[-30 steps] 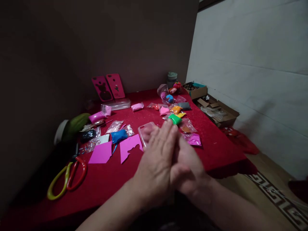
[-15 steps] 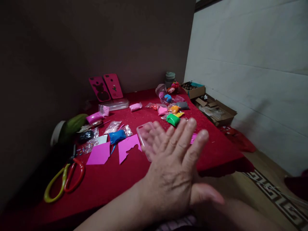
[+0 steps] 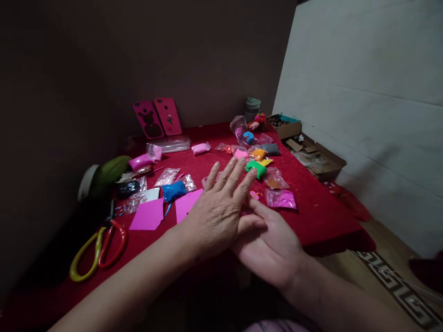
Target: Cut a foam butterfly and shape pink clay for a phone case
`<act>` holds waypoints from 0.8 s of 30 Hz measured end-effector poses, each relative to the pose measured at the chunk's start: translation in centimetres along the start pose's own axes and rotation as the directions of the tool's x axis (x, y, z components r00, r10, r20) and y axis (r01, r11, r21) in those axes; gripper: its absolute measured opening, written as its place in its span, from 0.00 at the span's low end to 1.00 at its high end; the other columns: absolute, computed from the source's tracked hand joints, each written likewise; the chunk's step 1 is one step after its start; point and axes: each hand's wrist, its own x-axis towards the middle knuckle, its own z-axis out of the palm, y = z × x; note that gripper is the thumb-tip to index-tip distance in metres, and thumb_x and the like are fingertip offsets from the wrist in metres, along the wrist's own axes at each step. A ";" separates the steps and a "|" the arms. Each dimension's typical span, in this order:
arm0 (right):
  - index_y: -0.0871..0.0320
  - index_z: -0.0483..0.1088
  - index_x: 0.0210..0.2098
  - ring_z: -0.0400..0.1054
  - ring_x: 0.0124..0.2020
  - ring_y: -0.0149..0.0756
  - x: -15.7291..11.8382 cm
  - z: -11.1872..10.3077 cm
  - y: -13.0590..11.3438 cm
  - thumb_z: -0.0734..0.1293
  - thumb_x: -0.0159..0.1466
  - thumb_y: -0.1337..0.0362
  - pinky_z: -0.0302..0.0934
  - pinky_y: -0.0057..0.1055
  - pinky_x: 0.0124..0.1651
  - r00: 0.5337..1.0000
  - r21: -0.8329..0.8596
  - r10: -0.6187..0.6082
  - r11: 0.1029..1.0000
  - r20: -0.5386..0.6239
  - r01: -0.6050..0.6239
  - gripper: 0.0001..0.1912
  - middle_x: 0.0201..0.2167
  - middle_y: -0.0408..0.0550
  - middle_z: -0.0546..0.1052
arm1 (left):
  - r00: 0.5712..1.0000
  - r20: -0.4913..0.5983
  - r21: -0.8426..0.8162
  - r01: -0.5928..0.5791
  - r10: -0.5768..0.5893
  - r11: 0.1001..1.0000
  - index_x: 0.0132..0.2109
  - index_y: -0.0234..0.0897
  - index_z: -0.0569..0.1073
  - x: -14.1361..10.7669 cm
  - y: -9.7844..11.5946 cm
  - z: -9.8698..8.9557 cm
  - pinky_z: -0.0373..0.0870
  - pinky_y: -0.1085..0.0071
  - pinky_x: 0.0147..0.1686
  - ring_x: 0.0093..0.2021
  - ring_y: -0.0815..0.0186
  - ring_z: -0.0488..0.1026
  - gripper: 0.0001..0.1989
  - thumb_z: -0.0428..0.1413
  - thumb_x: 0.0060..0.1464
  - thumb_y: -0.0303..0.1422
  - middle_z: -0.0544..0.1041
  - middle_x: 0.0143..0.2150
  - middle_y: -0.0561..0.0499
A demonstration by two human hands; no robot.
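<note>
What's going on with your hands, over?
Left hand open, over open right hand. Anything between them hidden. Green packet ahead, scissors off left.

bright green packet (image 3: 259, 169) on red cloth (image 3: 321, 221)

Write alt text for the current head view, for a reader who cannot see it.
A person's open left hand is held over their upturned right hand at a red-covered table, hiding whether anything lies between the palms. Colorful packets, pink sheets and scissors with yellow and red handles lie there; two pink phone cases are propped behind.
</note>
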 end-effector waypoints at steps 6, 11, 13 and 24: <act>0.67 0.68 0.46 0.72 0.34 0.33 0.3 -0.8 -2.1 0.49 0.73 0.64 0.71 0.32 0.42 0.919 0.605 0.358 0.773 -0.165 -0.192 0.19 0.37 0.54 0.76 | 0.954 -0.104 -0.291 0.240 -0.280 0.926 0.61 0.31 0.65 -2.0 -3.3 -0.1 0.69 0.55 0.54 0.57 0.54 0.70 0.24 0.46 0.65 0.43 0.72 0.57 0.36; 0.70 0.63 0.57 0.73 0.41 0.37 0.7 -1.0 -2.0 0.51 0.73 0.60 0.70 0.33 0.47 0.939 0.543 0.293 0.826 -0.179 -0.154 0.22 0.46 0.58 0.74 | 0.970 -0.186 -0.420 0.066 -0.157 0.905 0.49 0.39 0.74 -2.5 -3.4 0.0 0.71 0.70 0.39 0.39 0.66 0.73 0.10 0.56 0.60 0.31 0.75 0.40 0.49; 0.68 0.63 0.57 0.73 0.41 0.35 0.9 -0.8 -2.0 0.52 0.73 0.60 0.70 0.29 0.44 0.947 0.520 0.273 0.841 -0.170 -0.149 0.22 0.47 0.57 0.74 | 0.978 -0.196 -0.373 -0.003 -0.075 0.928 0.50 0.38 0.75 -2.4 -3.2 0.4 0.71 0.69 0.38 0.39 0.66 0.72 0.12 0.56 0.59 0.28 0.74 0.40 0.49; 0.64 0.68 0.42 0.67 0.22 0.29 4.1 -1.4 -2.9 0.50 0.73 0.57 0.66 0.24 0.28 0.922 0.499 0.387 0.803 -0.022 -0.326 0.20 0.27 0.47 0.73 | 0.962 -0.270 -0.326 -0.065 -0.027 0.943 0.40 0.36 0.76 -1.0 -2.7 0.4 0.68 0.66 0.39 0.40 0.64 0.72 0.04 0.56 0.59 0.26 0.77 0.38 0.49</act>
